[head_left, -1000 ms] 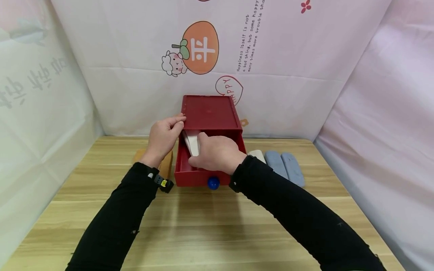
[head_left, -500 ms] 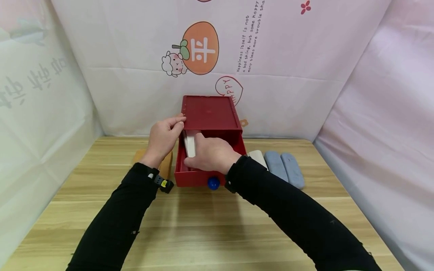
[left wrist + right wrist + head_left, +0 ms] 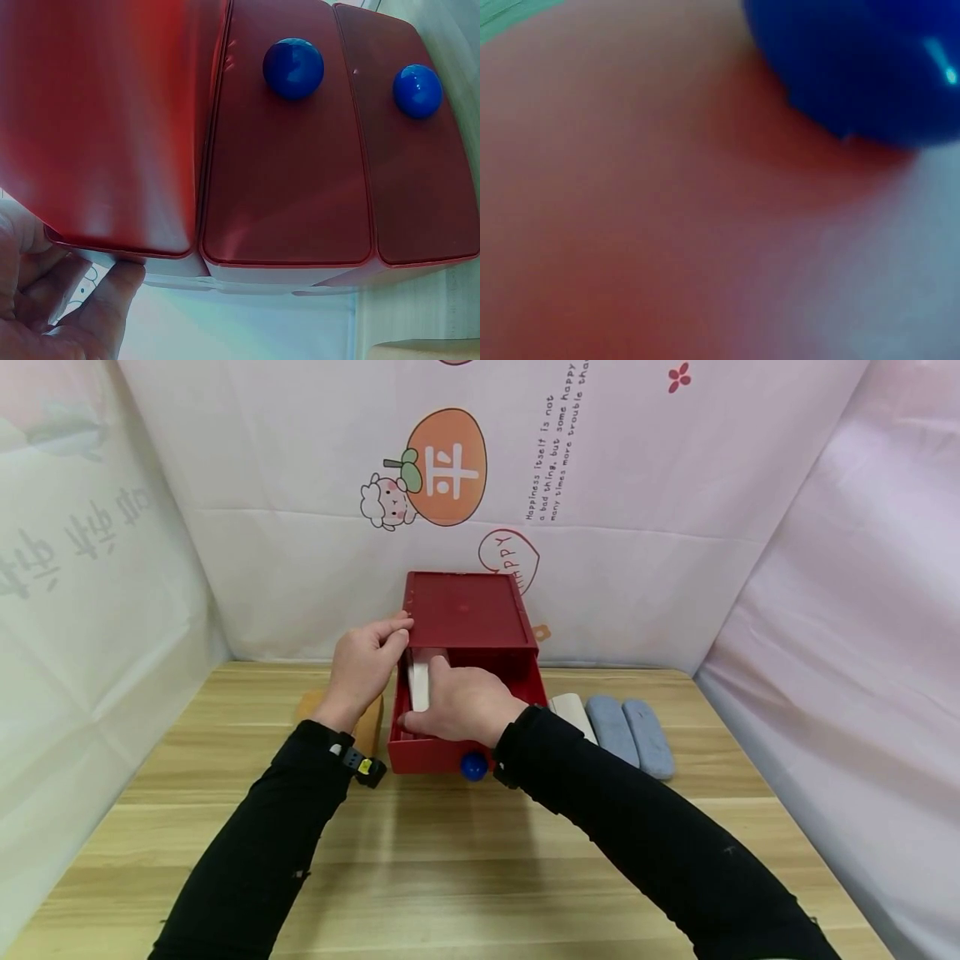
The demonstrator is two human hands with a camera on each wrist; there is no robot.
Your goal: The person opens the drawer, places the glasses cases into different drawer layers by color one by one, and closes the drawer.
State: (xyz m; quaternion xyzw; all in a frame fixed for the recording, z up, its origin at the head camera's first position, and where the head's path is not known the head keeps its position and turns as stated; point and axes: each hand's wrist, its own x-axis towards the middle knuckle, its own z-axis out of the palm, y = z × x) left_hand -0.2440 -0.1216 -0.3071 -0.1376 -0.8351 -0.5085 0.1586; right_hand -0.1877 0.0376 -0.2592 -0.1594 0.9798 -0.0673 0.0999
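near the red drawer, two grey blocks

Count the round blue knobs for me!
3: the top knob is on the open top drawer; the middle knob and bottom knob are on the shut drawers below.

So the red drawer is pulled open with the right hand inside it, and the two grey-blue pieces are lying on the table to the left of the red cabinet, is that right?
Not quite: the head view shows the two grey-blue pieces lying on the table to the right of the red cabinet, not the left.
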